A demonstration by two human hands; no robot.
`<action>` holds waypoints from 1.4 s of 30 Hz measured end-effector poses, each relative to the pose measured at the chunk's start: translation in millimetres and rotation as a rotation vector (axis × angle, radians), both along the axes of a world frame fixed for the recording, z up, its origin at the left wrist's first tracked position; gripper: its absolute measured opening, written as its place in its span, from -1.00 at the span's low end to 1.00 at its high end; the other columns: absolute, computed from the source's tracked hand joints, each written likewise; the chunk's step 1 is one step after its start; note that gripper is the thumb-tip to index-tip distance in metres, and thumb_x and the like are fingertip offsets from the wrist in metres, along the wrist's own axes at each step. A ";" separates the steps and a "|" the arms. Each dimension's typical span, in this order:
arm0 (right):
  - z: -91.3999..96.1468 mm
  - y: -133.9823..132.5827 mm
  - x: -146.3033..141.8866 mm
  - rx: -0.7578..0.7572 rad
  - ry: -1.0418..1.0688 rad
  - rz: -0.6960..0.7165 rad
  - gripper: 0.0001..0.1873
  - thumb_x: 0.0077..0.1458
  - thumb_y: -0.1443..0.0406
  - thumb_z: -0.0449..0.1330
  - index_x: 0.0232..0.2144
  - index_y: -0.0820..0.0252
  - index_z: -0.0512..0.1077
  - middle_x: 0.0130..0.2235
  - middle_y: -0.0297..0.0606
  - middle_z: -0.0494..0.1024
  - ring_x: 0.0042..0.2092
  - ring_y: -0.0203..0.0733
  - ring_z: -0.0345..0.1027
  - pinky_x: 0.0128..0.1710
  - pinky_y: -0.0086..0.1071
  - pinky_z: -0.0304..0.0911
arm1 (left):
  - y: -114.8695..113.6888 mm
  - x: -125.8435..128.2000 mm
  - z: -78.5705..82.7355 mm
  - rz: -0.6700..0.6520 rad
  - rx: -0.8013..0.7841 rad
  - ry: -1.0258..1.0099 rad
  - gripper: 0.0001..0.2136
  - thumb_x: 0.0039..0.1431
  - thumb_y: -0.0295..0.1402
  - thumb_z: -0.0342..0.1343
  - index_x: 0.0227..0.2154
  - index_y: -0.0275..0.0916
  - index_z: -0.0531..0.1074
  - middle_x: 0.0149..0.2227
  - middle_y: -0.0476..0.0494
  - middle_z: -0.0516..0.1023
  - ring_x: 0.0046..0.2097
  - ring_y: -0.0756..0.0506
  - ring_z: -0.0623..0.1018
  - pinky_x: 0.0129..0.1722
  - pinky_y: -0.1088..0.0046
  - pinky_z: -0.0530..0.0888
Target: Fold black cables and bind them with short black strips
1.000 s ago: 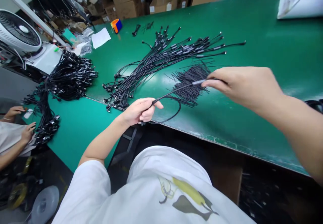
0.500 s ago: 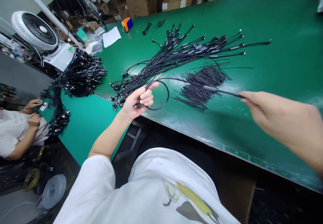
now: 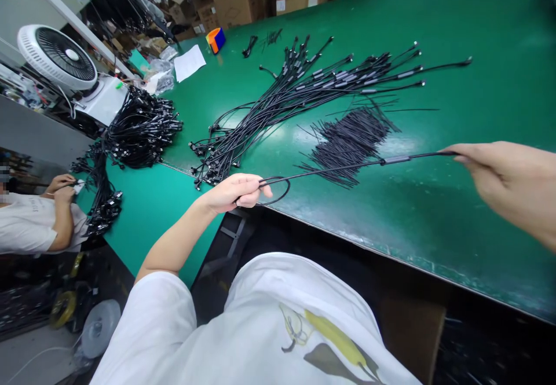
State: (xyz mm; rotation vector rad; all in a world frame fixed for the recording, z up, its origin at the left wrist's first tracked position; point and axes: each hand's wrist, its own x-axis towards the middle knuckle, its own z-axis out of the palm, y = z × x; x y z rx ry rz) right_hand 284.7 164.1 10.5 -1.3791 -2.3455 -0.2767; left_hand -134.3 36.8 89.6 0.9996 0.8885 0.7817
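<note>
A black cable is stretched between my two hands above the green table, with a thicker grey sleeve on its right part. My left hand is closed on the cable, and a small loop hangs just right of its fingers. At the far right my right hand pinches the other end, whose tip is hidden in the fingers. Behind the taut cable lies a pile of short black ties. Farther back a bundle of similar cables is spread out, connectors at both ends.
On the left stand a white fan and a heap of bundled black cables. An orange and blue tape roll and a white paper lie at the back. Another person handles cables at the left. Cardboard boxes stand behind the table.
My right hand has moved outward and slightly up, pulling the cable straight. My left hand has dropped a little, and the loop beside it has become smaller and flatter.
</note>
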 end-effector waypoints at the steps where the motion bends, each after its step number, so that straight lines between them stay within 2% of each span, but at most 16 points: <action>1: 1.9 -4.5 -3.1 0.062 -0.009 0.045 -0.49 0.35 0.14 -0.19 -0.01 0.20 0.48 -0.12 -0.17 0.60 -0.21 -0.16 0.44 -0.48 -0.37 0.10 | 0.0 1.2 1.5 0.059 0.021 -0.059 -0.67 0.22 -0.14 0.17 -0.26 -0.37 0.57 -0.72 0.17 0.07 -0.66 0.16 0.05 -0.60 0.60 0.06; 5: 19.8 -37.6 -27.0 0.276 -0.101 0.303 -0.63 0.35 0.27 -0.10 -0.09 0.21 0.49 -0.37 -0.30 0.57 -0.47 -0.26 0.31 -0.61 -0.38 -0.05 | 5.6 10.3 9.2 0.311 0.034 -0.241 -0.69 0.28 -0.23 0.10 -0.08 -0.37 0.52 -0.72 0.22 0.01 -0.69 0.16 -0.01 -0.65 0.65 0.09; 7: 29.3 -53.7 -39.8 0.316 -0.123 0.423 -0.69 0.32 0.32 -0.05 -0.15 0.19 0.49 -0.48 -0.38 0.50 -0.53 -0.28 0.26 -0.60 -0.39 -0.06 | 9.9 15.5 12.7 0.375 -0.035 -0.272 -0.74 0.32 -0.33 0.05 -0.08 -0.39 0.51 -0.70 0.20 0.06 -0.70 0.17 0.05 -0.66 0.67 0.12; 9: 34.7 -62.8 -48.7 0.333 -0.130 0.486 -0.75 0.30 0.34 0.00 -0.19 0.18 0.50 -0.51 -0.42 0.48 -0.54 -0.31 0.26 -0.58 -0.41 -0.04 | 13.4 19.2 14.7 0.437 -0.103 -0.301 -0.79 0.32 -0.43 0.01 -0.12 -0.40 0.50 -0.68 0.18 0.11 -0.70 0.18 0.11 -0.66 0.70 0.12; 13: 32.1 -61.3 -52.1 0.325 -0.127 0.485 -0.78 0.29 0.34 0.03 -0.21 0.18 0.50 -0.49 -0.44 0.51 -0.53 -0.35 0.28 -0.57 -0.43 -0.03 | 14.6 20.3 17.2 0.506 -0.144 -0.404 -0.74 0.39 -0.45 -0.13 -0.16 -0.41 0.48 -0.68 0.18 0.13 -0.72 0.19 0.12 -0.71 0.73 0.09; 20: 19.6 -43.4 -43.4 0.335 -0.084 0.403 -0.69 0.34 0.32 -0.05 -0.15 0.23 0.49 -0.43 -0.40 0.56 -0.54 -0.34 0.29 -0.62 -0.42 -0.03 | 5.0 17.1 29.0 0.612 -0.162 -0.481 -0.68 0.44 -0.39 -0.20 0.01 -0.36 0.42 -0.72 0.19 0.08 -0.74 0.16 0.12 -0.71 0.70 0.10; 22: 17.2 -40.6 -41.5 0.326 -0.078 0.397 -0.68 0.35 0.31 -0.06 -0.15 0.24 0.49 -0.41 -0.39 0.57 -0.53 -0.34 0.31 -0.62 -0.43 -0.01 | 4.2 15.6 30.0 0.602 -0.173 -0.460 -0.68 0.44 -0.40 -0.22 -0.06 -0.36 0.45 -0.74 0.20 0.05 -0.75 0.16 0.09 -0.72 0.69 0.06; 26: 16.0 -47.1 -43.4 0.331 -0.116 0.440 -0.72 0.29 0.37 -0.04 -0.21 0.20 0.49 -0.49 -0.41 0.51 -0.55 -0.31 0.30 -0.62 -0.41 -0.03 | 9.3 14.0 22.6 0.591 -0.126 -0.394 -0.61 0.45 -0.35 -0.24 -0.38 -0.34 0.43 -0.76 0.20 0.05 -0.77 0.18 0.07 -0.73 0.69 0.04; 28: 18.7 -58.7 -51.7 0.260 -0.139 0.542 -0.71 0.22 0.45 -0.03 -0.24 0.20 0.49 -0.50 -0.39 0.50 -0.54 -0.31 0.32 -0.58 -0.40 0.01 | 13.1 18.8 14.0 0.600 -0.066 -0.291 -0.65 0.43 -0.27 -0.14 -0.43 -0.31 0.39 -0.75 0.17 0.17 -0.74 0.17 0.17 -0.70 0.69 0.11; 30: 24.9 -73.6 -66.6 0.125 -0.125 0.689 -0.70 0.21 0.48 -0.04 -0.28 0.22 0.49 -0.48 -0.34 0.50 -0.51 -0.31 0.34 -0.51 -0.40 0.08 | 14.7 29.6 3.5 0.533 0.022 -0.135 -0.70 0.33 -0.15 0.02 -0.37 -0.30 0.41 -0.65 0.08 0.39 -0.64 0.13 0.38 -0.59 0.66 0.28; 32: 34.8 -85.8 -85.7 -0.034 -0.063 0.832 -0.71 0.28 0.40 -0.03 -0.34 0.21 0.48 -0.49 -0.32 0.49 -0.51 -0.31 0.32 -0.47 -0.39 0.10 | 12.2 45.2 -6.0 0.377 0.118 0.017 -0.65 0.23 -0.04 0.12 -0.27 -0.28 0.42 -0.44 -0.07 0.58 -0.42 0.02 0.57 -0.39 0.55 0.45; 34: 47.4 -89.1 -104.0 -0.177 0.036 0.903 -0.67 0.34 0.30 -0.04 -0.40 0.20 0.46 -0.51 -0.32 0.47 -0.53 -0.32 0.27 -0.48 -0.39 0.07 | 6.2 61.0 -11.9 0.200 0.202 0.161 -0.62 0.21 0.01 0.11 -0.23 -0.27 0.43 -0.27 -0.18 0.63 -0.20 -0.06 0.61 -0.16 0.44 0.47; 36: 58.7 -82.4 -117.4 -0.318 0.176 0.894 -0.66 0.35 0.25 -0.04 -0.39 0.18 0.46 -0.47 -0.32 0.49 -0.49 -0.33 0.30 -0.46 -0.41 0.06 | -0.5 72.5 -13.6 0.039 0.271 0.295 -0.64 0.24 -0.02 0.07 -0.26 -0.26 0.45 -0.28 -0.15 0.61 -0.16 -0.06 0.56 -0.07 0.42 0.42; 38: 63.3 -71.1 -125.6 -0.461 0.352 0.850 -0.67 0.34 0.23 -0.01 -0.39 0.16 0.46 -0.42 -0.32 0.51 -0.42 -0.34 0.34 -0.40 -0.44 0.11 | -4.5 78.4 -13.2 -0.063 0.279 0.330 -0.64 0.26 -0.02 0.05 -0.30 -0.27 0.46 -0.45 -0.06 0.51 -0.30 -0.02 0.49 -0.15 0.44 0.39; 40: 57.3 -62.5 -132.1 -0.554 0.593 0.742 -0.73 0.29 0.16 0.07 -0.37 0.15 0.46 -0.38 -0.30 0.51 -0.33 -0.30 0.36 -0.30 -0.43 0.18 | -4.4 81.0 -13.3 -0.033 0.213 0.193 -0.61 0.22 0.02 0.08 -0.33 -0.27 0.43 -0.59 0.07 0.29 -0.48 0.04 0.33 -0.34 0.47 0.36; 42: 41.8 -61.0 -140.5 -0.600 0.899 0.577 -0.71 0.18 0.03 0.19 -0.30 0.13 0.44 -0.31 -0.27 0.49 -0.22 -0.22 0.37 -0.19 -0.38 0.24 | -1.3 83.5 -15.7 0.107 0.121 -0.002 -0.61 0.17 0.03 0.14 -0.37 -0.26 0.36 -0.62 0.16 0.11 -0.57 0.09 0.16 -0.49 0.52 0.26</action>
